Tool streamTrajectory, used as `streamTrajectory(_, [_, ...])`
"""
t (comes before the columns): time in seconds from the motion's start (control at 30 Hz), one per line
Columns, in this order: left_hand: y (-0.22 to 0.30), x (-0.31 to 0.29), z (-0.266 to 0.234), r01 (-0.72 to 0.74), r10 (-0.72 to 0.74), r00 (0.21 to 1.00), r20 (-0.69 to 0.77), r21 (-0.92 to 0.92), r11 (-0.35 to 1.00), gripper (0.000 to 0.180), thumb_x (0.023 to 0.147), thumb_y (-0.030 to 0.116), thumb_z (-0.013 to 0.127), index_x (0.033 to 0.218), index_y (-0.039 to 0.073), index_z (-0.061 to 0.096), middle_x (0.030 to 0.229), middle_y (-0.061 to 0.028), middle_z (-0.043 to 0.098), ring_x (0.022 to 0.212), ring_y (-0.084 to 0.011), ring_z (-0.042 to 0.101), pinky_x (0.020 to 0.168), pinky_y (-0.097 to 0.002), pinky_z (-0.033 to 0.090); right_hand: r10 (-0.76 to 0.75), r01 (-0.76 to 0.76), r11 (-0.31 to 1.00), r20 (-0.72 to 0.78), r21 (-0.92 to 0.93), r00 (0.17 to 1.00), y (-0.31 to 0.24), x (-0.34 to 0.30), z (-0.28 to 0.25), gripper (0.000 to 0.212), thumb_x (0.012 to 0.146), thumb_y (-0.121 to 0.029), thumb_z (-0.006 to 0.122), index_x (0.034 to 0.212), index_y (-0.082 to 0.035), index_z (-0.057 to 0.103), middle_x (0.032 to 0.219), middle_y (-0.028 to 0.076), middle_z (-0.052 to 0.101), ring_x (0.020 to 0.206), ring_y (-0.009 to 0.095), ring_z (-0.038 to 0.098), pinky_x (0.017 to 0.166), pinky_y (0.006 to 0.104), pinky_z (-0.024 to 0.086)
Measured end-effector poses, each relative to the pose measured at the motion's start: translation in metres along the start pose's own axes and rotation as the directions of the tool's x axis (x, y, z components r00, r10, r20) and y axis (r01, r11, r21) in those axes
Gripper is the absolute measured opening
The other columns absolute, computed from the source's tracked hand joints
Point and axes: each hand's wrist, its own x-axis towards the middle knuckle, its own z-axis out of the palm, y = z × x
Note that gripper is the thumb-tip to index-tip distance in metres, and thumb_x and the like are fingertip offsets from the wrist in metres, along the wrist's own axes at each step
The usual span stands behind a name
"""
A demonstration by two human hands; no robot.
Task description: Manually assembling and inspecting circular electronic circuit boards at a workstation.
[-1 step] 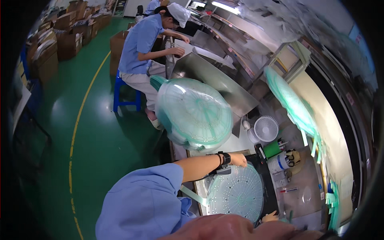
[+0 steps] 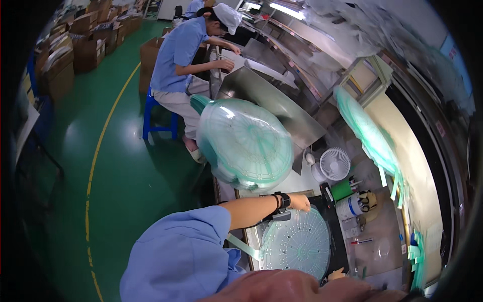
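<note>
A round, pale green perforated disc (image 2: 299, 244) lies flat on a black mat (image 2: 338, 240) on the workbench. My left hand (image 2: 300, 202), with a black watch on the wrist, reaches across and closes its fingers on the disc's far rim. Only a few fingertips of my right hand (image 2: 336, 274) show, at the disc's near right rim. My forearm (image 2: 282, 289) hides the rest of that hand, so its grip is unclear. A green strip (image 2: 241, 245) sticks out from the disc's left side.
A bagged stack of green discs (image 2: 244, 143) stands tilted at the bench's left end. Beyond the mat are a small white fan (image 2: 334, 163), a green cup (image 2: 342, 190) and a white canister (image 2: 349, 206). A co-worker (image 2: 181, 50) sits on a blue stool (image 2: 151, 121). Cardboard boxes (image 2: 75, 50) line the green floor.
</note>
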Motion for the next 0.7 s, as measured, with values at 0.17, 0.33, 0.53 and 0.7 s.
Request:
streamTrajectory(0.17, [0.003, -0.017, -0.004, 0.106, -0.106, 0.994, 0.004, -0.017, 0.994, 0.035, 0.084, 0.029, 0.059, 0.105, 0.002, 0.063, 0.090, -0.0074, 0.065, 0.080, -0.0166, 0.058, 0.069, -0.0322, 0.045, -0.429, 0.322, 0.837, -0.165, -0.443, 0.888, -0.104, -0.053, -0.078, 0.024, 0.082, -0.002, 0.048, 0.103, -0.004, 0.058, 0.095, 0.020, 0.062, 0.089, 0.035, 0.060, 0.076, 0.0411, 0.049])
streamTrajectory(0.33, [0.005, -0.010, -0.005, 0.034, -0.034, 0.999, -0.005, 0.003, 0.999, 0.034, 0.083, 0.029, 0.059, 0.103, 0.001, 0.063, 0.086, -0.0074, 0.065, 0.075, -0.0159, 0.058, 0.064, -0.0316, 0.046, -0.606, 0.712, 0.702, -0.497, 0.032, 0.621, -0.206, -0.104, -0.168, 0.015, 0.082, -0.004, 0.056, 0.096, 0.000, 0.060, 0.093, 0.013, 0.061, 0.085, 0.027, 0.059, 0.074, 0.0312, 0.046])
streamTrajectory(0.53, [-0.016, 0.001, 0.002, 0.125, -0.125, 0.992, 0.005, -0.107, 0.986, 0.033, 0.082, 0.027, 0.060, 0.103, 0.001, 0.064, 0.087, -0.0071, 0.065, 0.073, -0.0159, 0.058, 0.063, -0.0317, 0.046, -0.771, 0.828, -0.008, -0.531, 0.560, 0.351, -0.305, -0.290, -0.277, 0.017, 0.084, -0.006, 0.057, 0.097, 0.004, 0.059, 0.085, 0.009, 0.060, 0.072, 0.027, 0.057, 0.071, 0.0258, 0.044])
streamTrajectory(0.7, [-0.009, -0.003, 0.000, -0.012, 0.013, 0.998, -0.053, 0.013, 1.000, 0.030, 0.082, 0.025, 0.059, 0.102, 0.004, 0.065, 0.089, -0.0069, 0.066, 0.077, -0.0170, 0.060, 0.067, -0.0326, 0.047, -0.867, 0.568, -0.484, -0.449, 0.665, -0.214, -0.311, -0.295, -0.302, 0.016, 0.085, -0.010, 0.056, 0.095, 0.002, 0.061, 0.088, 0.012, 0.060, 0.074, 0.027, 0.057, 0.068, 0.0305, 0.046])
